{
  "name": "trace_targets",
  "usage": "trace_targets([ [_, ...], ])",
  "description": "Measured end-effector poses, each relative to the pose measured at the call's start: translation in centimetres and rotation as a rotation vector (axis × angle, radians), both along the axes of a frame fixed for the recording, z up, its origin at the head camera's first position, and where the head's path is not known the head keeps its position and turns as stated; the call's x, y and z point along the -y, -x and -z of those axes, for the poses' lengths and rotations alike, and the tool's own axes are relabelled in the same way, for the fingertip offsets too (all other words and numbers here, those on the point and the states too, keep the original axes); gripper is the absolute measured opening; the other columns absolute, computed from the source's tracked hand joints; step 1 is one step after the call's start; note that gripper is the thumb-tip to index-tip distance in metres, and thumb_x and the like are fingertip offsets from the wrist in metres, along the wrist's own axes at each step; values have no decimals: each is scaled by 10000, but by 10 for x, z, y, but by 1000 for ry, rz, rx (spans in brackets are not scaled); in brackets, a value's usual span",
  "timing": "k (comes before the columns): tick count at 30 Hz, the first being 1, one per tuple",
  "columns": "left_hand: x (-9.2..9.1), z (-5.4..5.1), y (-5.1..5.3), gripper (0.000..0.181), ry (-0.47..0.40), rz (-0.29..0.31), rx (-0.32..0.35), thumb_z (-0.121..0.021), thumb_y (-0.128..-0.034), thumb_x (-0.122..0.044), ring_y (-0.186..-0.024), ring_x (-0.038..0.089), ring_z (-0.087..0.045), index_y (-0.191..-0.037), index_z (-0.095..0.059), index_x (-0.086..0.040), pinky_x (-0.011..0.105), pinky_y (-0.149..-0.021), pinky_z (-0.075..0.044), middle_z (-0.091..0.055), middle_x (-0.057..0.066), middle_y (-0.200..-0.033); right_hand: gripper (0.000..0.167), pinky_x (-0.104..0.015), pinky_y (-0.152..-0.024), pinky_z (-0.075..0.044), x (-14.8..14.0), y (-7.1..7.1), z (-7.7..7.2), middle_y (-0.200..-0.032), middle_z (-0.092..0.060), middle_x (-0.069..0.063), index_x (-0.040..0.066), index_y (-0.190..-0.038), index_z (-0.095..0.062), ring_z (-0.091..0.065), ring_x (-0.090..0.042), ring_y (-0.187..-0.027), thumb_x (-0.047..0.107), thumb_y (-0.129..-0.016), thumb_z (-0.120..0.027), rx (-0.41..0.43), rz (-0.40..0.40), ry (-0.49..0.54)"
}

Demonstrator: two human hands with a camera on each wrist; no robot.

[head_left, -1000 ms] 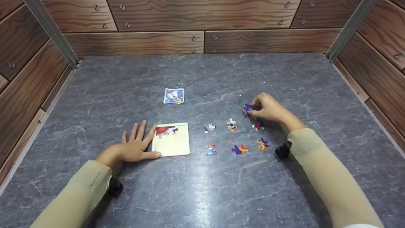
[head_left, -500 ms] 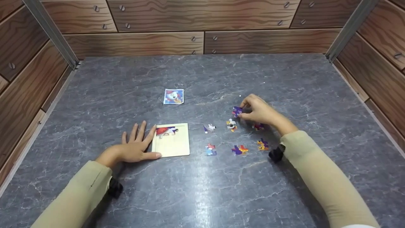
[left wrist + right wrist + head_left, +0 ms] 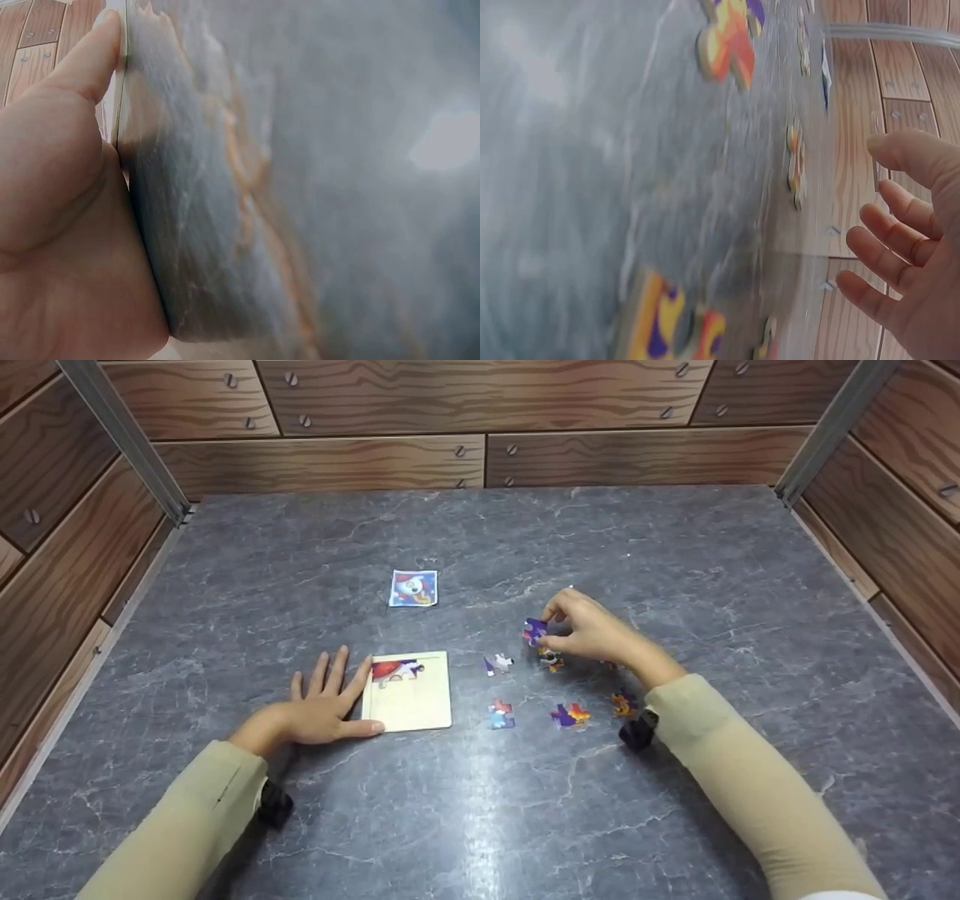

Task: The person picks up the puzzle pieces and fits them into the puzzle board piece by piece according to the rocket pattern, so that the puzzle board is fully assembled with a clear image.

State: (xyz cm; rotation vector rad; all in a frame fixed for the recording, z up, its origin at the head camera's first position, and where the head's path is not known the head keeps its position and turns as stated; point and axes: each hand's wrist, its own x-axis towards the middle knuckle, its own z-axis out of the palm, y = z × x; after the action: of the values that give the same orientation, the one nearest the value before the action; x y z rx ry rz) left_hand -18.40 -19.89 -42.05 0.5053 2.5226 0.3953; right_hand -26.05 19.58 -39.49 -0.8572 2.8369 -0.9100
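My left hand (image 3: pixel 319 712) lies with fingers spread, index finger and thumb touching the left side of a pale puzzle tray (image 3: pixel 412 709). One or more red, white and purple pieces (image 3: pixel 394 669) sit in the tray's upper left. Between thumb and index finger, my right hand (image 3: pixel 592 630) pinches a purple puzzle piece (image 3: pixel 533 631). That piece is held above the table, seen nearly edge-on in the right wrist view. Just below it lies an orange-and-white puzzle piece (image 3: pixel 551 661), partly hidden. A white-and-purple puzzle piece (image 3: pixel 499 664) is to its left.
Nearer me lie a blue-and-red piece (image 3: pixel 501 714), a purple-and-orange piece (image 3: pixel 570 715) and a yellow-and-purple piece (image 3: pixel 622 704). Another is mostly hidden under the right hand. A small picture card (image 3: pixel 413 588) lies behind the tray. Wood-patterned walls (image 3: pixel 390 461) border the grey table.
My right hand has carried the purple puzzle piece leftward and slightly toward me, over the loose pieces. The left hand and tray have stayed in place.
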Motion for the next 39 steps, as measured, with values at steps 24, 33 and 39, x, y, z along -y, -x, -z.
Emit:
trace_targets([
  [24, 0, 5, 2, 1037, 25, -20, 13, -390, -796, -769, -1317, 374, 292, -1481, 154, -212, 655, -965, 149, 301, 171, -1473, 302, -364, -850, -435, 56, -9, -1, -1029, -551, -82, 28, -1002, -582, -524, -244, -971, 201, -799, -724, 16, -136, 31],
  [33, -1, 3, -1, 1039, 16, -15, 5, -417, -808, -743, -1315, 397, 282, -1487, 136, -185, 665, -955, 153, 287, 197, -1472, 320, -341, -863, -431, 80, -13, -2, -1031, -540, -82, 27, -1019, -578, -514, -234, -979, 216, -803, -720, 19, -181, 7],
  [39, -1, 2, -1, 1042, 5, -11, -9, -426, -807, -740, -1316, 404, 276, -1490, 124, -178, 665, -952, 159, 275, 207, -1475, 328, -341, -869, -427, 91, -13, -2, -1056, -530, -73, 46, -1035, -570, -502, -221, -993, 245, -818, -713, 55, -175, -21],
])
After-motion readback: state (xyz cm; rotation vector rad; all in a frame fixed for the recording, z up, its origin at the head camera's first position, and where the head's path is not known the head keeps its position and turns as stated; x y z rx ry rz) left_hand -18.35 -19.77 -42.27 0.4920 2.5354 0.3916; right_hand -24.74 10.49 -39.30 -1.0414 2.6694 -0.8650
